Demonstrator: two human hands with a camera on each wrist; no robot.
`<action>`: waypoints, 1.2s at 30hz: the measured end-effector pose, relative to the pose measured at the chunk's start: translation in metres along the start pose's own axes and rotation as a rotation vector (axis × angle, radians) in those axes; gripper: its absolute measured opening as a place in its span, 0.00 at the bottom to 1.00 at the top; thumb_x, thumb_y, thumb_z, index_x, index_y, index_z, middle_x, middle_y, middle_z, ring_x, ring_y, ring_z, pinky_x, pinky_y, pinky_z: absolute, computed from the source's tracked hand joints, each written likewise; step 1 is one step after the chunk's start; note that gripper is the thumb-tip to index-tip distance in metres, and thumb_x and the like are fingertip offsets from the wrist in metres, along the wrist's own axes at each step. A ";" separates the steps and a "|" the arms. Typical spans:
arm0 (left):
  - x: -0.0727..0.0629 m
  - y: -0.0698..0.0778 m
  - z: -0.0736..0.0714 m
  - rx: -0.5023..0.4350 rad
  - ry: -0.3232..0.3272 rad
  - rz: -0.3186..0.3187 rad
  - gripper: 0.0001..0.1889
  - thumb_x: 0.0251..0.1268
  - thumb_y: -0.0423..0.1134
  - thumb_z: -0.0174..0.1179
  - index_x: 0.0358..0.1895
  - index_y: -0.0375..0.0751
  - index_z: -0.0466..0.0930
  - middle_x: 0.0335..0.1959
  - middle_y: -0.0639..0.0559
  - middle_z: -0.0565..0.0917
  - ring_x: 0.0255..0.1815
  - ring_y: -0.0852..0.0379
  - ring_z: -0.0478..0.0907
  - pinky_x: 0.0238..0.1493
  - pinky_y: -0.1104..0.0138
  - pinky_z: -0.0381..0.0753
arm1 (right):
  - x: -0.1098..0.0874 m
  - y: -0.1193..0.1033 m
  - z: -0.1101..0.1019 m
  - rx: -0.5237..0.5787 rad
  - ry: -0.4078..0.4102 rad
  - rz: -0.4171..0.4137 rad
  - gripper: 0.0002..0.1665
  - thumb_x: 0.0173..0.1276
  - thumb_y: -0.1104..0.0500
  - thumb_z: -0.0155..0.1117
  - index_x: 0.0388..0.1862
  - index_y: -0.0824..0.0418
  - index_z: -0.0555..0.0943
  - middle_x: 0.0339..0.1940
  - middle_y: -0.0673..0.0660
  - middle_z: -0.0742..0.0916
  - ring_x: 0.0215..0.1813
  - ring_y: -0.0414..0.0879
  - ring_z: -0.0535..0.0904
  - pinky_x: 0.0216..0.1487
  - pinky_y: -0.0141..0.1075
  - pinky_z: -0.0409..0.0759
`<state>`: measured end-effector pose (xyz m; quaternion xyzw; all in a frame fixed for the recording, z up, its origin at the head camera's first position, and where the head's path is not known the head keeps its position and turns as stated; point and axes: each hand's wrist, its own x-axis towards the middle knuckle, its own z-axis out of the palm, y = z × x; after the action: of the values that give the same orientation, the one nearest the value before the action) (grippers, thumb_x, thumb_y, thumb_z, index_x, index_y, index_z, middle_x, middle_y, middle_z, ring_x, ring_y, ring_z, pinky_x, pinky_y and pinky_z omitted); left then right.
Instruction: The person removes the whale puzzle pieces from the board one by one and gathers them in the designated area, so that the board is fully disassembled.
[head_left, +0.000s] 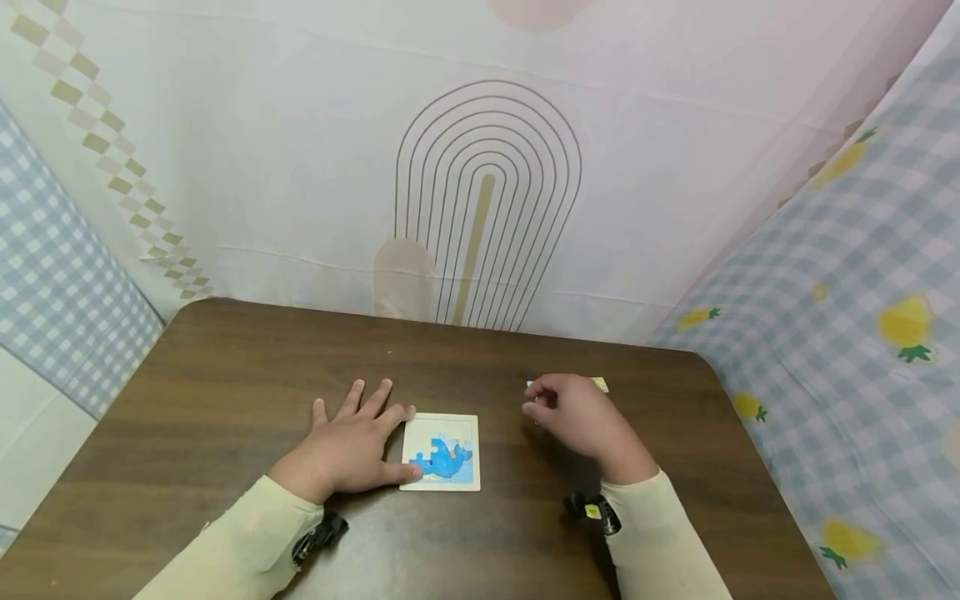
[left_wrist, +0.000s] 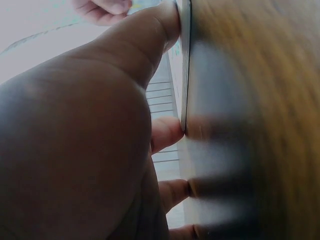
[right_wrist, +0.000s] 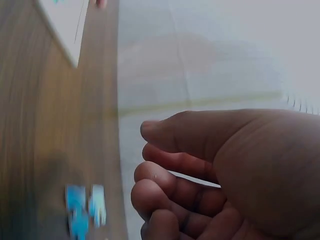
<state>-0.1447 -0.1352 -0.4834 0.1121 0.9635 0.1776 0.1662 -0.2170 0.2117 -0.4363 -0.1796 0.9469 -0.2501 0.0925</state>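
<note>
A square puzzle board point(head_left: 441, 487) with a pale rim lies on the table, partly filled with pieces showing a blue animal point(head_left: 447, 463). My left hand point(head_left: 348, 454) spreads its fingers at the board's left side. Its thumb rests on the lower left part, and the index fingertip touches near the upper left corner. To the right, my right hand point(head_left: 576, 417) hovers over the table with loosely bent fingers. In the right wrist view, nothing shows between its thumb and fingers. Loose puzzle pieces point(right_wrist: 76, 200) lie near that hand, partly hidden beneath it in the head view.
The brown wooden table point(head_left: 247, 375) has rounded far corners. Behind it hangs a pale cloth point(head_left: 300, 167) with an arch pattern. Checked cloths hang on both sides, the right cloth point(head_left: 825, 400) printed with yellow fruit. Dark wrist straps point(head_left: 318, 537) sit over both sleeves.
</note>
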 end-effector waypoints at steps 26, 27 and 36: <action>-0.002 0.002 -0.002 0.013 0.008 0.010 0.53 0.65 0.83 0.66 0.89 0.64 0.67 0.96 0.41 0.49 0.95 0.24 0.41 0.75 0.09 0.38 | 0.007 -0.080 0.085 -0.160 -0.132 -0.230 0.22 0.77 0.51 0.78 0.63 0.61 0.92 0.47 0.51 0.89 0.44 0.38 0.79 0.51 0.36 0.86; -0.002 0.002 -0.002 0.011 0.008 0.012 0.53 0.65 0.83 0.66 0.89 0.64 0.67 0.96 0.41 0.49 0.95 0.23 0.41 0.75 0.09 0.38 | 0.007 -0.080 0.085 -0.162 -0.131 -0.229 0.22 0.77 0.51 0.78 0.63 0.61 0.92 0.46 0.51 0.89 0.43 0.37 0.78 0.51 0.36 0.86; -0.001 0.001 -0.002 0.013 0.014 0.017 0.52 0.65 0.83 0.66 0.88 0.64 0.68 0.96 0.41 0.49 0.95 0.24 0.41 0.75 0.09 0.39 | 0.008 -0.076 0.089 -0.129 -0.123 -0.208 0.18 0.76 0.52 0.79 0.58 0.59 0.93 0.42 0.49 0.86 0.40 0.37 0.77 0.49 0.35 0.85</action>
<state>-0.1442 -0.1353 -0.4807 0.1203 0.9647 0.1735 0.1572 -0.1788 0.1083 -0.4746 -0.2973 0.9298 -0.1856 0.1123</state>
